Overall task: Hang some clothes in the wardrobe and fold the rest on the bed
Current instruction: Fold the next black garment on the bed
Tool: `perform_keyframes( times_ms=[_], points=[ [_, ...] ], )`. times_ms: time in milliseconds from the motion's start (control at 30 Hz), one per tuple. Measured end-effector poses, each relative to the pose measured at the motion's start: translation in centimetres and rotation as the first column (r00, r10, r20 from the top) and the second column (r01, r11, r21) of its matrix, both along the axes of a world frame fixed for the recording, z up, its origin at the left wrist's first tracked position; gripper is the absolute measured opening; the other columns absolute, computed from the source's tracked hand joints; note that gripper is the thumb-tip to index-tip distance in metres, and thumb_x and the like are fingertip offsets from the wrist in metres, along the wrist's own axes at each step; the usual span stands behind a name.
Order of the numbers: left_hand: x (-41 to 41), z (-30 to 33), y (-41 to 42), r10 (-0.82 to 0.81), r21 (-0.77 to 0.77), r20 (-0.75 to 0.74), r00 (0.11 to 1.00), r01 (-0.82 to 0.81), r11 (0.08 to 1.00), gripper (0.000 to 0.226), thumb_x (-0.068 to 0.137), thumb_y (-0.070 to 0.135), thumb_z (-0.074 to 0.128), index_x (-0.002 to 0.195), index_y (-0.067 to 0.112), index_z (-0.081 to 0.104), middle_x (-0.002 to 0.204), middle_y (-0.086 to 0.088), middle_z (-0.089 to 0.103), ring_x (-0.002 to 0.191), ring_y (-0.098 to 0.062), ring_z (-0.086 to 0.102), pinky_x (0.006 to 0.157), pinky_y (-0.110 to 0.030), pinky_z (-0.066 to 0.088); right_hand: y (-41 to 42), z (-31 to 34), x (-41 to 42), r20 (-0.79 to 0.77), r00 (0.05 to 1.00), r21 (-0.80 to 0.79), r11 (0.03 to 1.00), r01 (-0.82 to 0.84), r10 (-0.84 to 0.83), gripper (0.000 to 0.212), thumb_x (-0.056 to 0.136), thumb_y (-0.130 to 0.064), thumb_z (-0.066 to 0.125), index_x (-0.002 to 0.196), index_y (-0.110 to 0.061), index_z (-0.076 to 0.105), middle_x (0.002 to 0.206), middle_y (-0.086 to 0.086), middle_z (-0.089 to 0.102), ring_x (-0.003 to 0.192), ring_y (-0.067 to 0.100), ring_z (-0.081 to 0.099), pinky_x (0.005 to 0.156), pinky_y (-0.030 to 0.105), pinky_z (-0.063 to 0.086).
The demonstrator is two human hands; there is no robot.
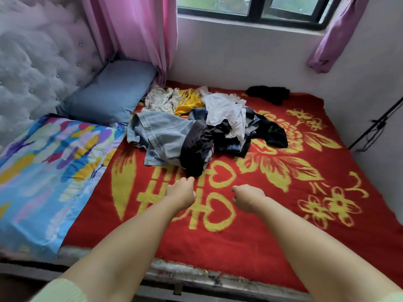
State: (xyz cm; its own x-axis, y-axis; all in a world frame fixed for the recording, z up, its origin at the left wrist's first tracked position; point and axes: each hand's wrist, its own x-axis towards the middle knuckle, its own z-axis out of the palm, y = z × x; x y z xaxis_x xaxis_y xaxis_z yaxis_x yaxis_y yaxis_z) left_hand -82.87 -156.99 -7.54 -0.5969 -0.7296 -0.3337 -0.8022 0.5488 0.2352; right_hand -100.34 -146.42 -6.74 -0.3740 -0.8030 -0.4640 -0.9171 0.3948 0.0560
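Note:
A pile of clothes (202, 127) lies in the middle of the bed on a red blanket with yellow flowers (283, 225). In it I see light blue jeans (159, 136), a dark garment (196, 149), a white shirt (226, 110), a yellow piece (188, 101) and a patterned cloth (161, 99). A separate black garment (269, 94) lies near the far wall. Both my arms reach out over the blanket. My left hand (182, 191) hovers just short of the dark garment, fingers curled and holding nothing. My right hand (247, 198) is beside it, fingers also curled, holding nothing.
A blue pillow (113, 92) and a colourful pillow (50, 171) lie at the left by the padded headboard (37, 62). Pink curtains (135, 33) and a window (257, 7) are behind the bed. A black stand (377, 125) leans at the right wall. No wardrobe is in view.

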Motion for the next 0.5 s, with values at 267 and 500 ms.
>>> perform_keyframes(
  times_ms=[267,500],
  points=[
    [-5.2,-6.6,-14.0,0.0,0.133,0.052,0.999,-0.007,0.991,0.043,0.096,0.024,0.039,0.138,0.015,0.035,0.13,-0.009,0.047,0.12,-0.029,0.047,0.093,-0.042,0.042,-14.4,-6.1,-5.5,0.107,0.992,0.058,0.996,0.065,-0.071,0.04,0.1,-0.022,0.036,0.139,-0.015,0.041,0.129,0.008,0.055,0.111,0.027,0.056,0.08,0.039,0.052],
    [-10.1,-14.5,-23.9,0.101,0.198,0.009,0.995,-0.101,0.975,0.046,0.097,0.028,0.046,0.139,0.017,0.031,0.137,-0.009,0.039,0.124,-0.028,0.041,0.091,-0.042,0.045,-26.6,-13.6,-9.1,0.282,0.948,-0.068,0.983,0.173,-0.147,0.042,0.097,-0.022,0.039,0.139,-0.017,0.038,0.123,0.011,0.053,0.106,0.03,0.055,0.074,0.034,0.045]
  ],
)
